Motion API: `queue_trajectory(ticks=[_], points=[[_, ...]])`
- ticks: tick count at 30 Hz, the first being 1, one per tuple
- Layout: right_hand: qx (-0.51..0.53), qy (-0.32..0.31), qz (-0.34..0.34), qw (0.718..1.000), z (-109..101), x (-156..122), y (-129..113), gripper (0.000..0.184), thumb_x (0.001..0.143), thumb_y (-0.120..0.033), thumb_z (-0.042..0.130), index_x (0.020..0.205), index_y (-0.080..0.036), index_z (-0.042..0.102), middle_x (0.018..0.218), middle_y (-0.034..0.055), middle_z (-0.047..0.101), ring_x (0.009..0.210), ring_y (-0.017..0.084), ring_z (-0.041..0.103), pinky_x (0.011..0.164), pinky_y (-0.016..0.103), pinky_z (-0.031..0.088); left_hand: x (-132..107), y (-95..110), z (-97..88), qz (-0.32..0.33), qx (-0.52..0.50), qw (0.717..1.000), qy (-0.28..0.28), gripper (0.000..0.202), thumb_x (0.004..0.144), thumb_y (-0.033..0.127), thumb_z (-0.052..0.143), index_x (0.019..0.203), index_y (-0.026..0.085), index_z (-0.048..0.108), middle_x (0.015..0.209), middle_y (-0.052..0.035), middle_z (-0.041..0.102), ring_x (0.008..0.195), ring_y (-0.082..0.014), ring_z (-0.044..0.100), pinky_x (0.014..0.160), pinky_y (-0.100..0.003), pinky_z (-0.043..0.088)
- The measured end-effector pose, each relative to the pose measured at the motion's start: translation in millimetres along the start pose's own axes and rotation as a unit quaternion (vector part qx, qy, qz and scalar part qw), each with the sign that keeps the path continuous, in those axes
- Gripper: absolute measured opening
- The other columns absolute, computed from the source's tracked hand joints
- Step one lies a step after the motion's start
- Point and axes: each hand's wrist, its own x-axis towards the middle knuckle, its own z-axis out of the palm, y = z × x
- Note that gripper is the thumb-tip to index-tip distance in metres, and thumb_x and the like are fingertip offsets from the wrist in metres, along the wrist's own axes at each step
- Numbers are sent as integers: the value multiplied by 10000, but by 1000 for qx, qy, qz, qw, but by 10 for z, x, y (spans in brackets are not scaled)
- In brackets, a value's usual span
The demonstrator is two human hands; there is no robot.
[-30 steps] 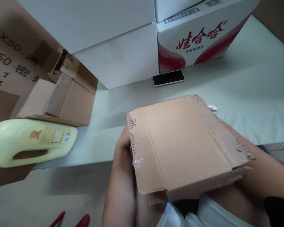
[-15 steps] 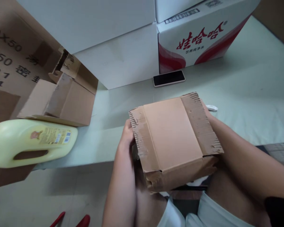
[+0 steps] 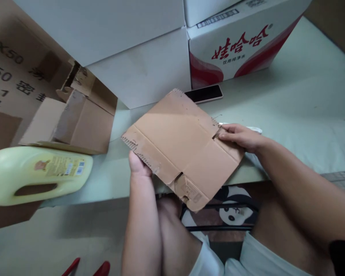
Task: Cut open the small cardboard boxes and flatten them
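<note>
Tilted above my lap and the table edge is a brown cardboard box, its flaps spread out and its edges torn and ragged. My left hand grips its left edge, with most of the fingers hidden beneath the cardboard. On the right side, my right hand pinches the box near a slot, thumb on top. A small white object lies on the table behind my right hand, mostly covered by it. The far corner of the cardboard overlaps a black-screened phone.
White cartons and a red-and-white water carton stand at the back of the pale green table. At left are an open brown box and a yellow bottle. Red handles show at the lower left.
The box has turned and tipped, and a front panel that hung down now lies outspread. My right hand has come into view on its right edge; my left hand moved slightly left.
</note>
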Motion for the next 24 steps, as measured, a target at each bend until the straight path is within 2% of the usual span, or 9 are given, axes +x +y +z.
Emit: queue_trajectory(ticks=[2, 4, 6, 8, 11, 15, 19, 24], points=[[-64, 2, -16, 998, 35, 34, 25, 254, 766, -402, 707, 948, -227, 686, 945, 36, 747, 871, 228, 688, 779, 343, 536, -37, -9, 2, 68, 7, 997, -28, 508, 916, 569, 371, 1120, 220, 678, 1028, -60, 752, 1157, -246, 643, 1003, -384, 505], [-175, 30, -36, 983, 71, 66, 49, 197, 784, -373, 667, 899, -214, 682, 894, 30, 735, 819, 224, 670, 727, 333, 516, -75, -15, -3, 97, 32, 994, -40, 501, 852, 626, 468, 1083, 242, 691, 1048, -53, 748, 1179, -261, 628, 976, -374, 522], [-289, 69, -54, 953, 103, 84, 69, 149, 785, -340, 639, 827, -202, 673, 811, 28, 712, 754, 216, 639, 663, 315, 482, -100, -15, -15, 74, 53, 995, -37, 449, 773, 590, 592, 1010, 226, 707, 1016, -62, 751, 1144, -282, 643, 944, -386, 539], [-343, 93, -76, 931, 123, 90, 87, 138, 794, -320, 610, 810, -195, 668, 774, 30, 697, 733, 209, 618, 634, 301, 457, -107, -13, -28, 47, 50, 997, -29, 422, 702, 548, 648, 937, 203, 713, 1001, -72, 751, 1098, -296, 660, 923, -402, 550], [-332, 89, -109, 933, 131, 83, 106, 173, 813, -306, 576, 887, -192, 683, 840, 39, 717, 778, 213, 625, 653, 297, 462, -95, -32, -37, 28, 49, 998, -5, 394, 605, 490, 705, 860, 190, 706, 955, -72, 752, 1007, -298, 689, 874, -402, 567], [-338, 105, -98, 930, 133, 55, 102, 215, 820, -320, 548, 890, -181, 697, 845, 41, 726, 791, 231, 640, 684, 314, 467, -51, -133, -35, -13, 125, 989, 75, 366, 513, 286, 770, 851, 169, 695, 818, -47, 738, 804, -251, 709, 767, -375, 581], [-347, 113, -100, 926, 153, -5, 72, 239, 833, -302, 508, 929, -180, 689, 951, 50, 743, 881, 257, 655, 762, 339, 475, -4, -274, -26, 39, 200, 967, 155, 307, 496, 201, 747, 787, 161, 660, 773, -37, 718, 692, -189, 674, 681, -317, 553], [-392, 116, -63, 910, 144, -147, 64, 276, 847, -331, 485, 984, -168, 660, 1035, 112, 731, 971, 306, 652, 822, 393, 478, 23, -440, 8, 67, 249, 954, 151, 274, 479, 238, 715, 735, 163, 654, 750, -40, 702, 691, -191, 647, 674, -314, 523]])
